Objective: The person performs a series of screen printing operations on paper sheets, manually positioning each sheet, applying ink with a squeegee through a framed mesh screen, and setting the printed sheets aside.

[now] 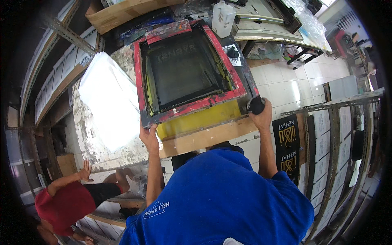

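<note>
Two hands grip the printing screen frame (185, 69) at its near edge.

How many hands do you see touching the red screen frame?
1: the left hand holds the red frame at its near left corner. The right hand grips a black object beside it.

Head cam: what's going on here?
A person in a blue shirt works at a screen-printing frame with a red border. The left hand grips the frame's near left corner; the right hand holds a black handle at its right corner. White sheets lie stacked left. Another person in red crouches nearby.
</note>
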A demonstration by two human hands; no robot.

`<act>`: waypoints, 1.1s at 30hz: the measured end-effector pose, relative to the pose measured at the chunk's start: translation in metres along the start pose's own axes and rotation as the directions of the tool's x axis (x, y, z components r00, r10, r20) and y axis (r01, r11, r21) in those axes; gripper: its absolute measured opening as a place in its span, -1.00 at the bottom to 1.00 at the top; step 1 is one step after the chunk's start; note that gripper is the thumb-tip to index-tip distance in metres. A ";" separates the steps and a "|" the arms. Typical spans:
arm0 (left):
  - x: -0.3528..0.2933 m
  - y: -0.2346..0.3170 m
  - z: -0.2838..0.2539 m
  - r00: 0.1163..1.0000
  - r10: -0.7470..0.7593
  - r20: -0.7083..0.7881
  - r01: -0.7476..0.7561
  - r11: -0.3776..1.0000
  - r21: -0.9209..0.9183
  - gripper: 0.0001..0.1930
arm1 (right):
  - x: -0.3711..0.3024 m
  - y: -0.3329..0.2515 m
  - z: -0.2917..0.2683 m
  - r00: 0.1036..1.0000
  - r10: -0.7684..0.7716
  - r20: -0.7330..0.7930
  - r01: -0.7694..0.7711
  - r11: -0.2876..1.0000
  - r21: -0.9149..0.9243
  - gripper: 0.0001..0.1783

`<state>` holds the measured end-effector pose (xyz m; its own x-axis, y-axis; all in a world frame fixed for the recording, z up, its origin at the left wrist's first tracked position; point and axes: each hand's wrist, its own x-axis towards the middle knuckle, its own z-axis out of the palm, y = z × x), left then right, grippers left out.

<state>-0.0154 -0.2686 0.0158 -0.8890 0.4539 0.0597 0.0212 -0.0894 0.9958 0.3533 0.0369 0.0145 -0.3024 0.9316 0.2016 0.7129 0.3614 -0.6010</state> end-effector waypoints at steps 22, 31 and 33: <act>-0.017 -0.048 0.003 0.971 0.233 -0.063 -0.186 0.891 0.415 -0.25 | 0.253 -0.040 0.124 0.946 -0.310 0.094 0.324 0.901 -0.288 -0.72; -0.016 -0.046 0.006 0.958 0.279 -0.070 -0.216 0.859 0.464 -0.21 | 0.253 -0.069 0.119 0.975 -0.160 0.154 0.206 0.911 -0.358 -0.55; -0.015 -0.053 0.006 0.953 0.290 -0.085 -0.221 0.861 0.459 -0.17 | 0.250 -0.045 0.132 0.961 -0.267 0.066 0.274 0.900 -0.339 -0.63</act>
<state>-0.0005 -0.2658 -0.0373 -0.8802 0.3316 0.3397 0.4245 0.2296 0.8758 0.1623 0.2486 -0.0098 -0.5232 0.7965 0.3031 0.7733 0.5932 -0.2238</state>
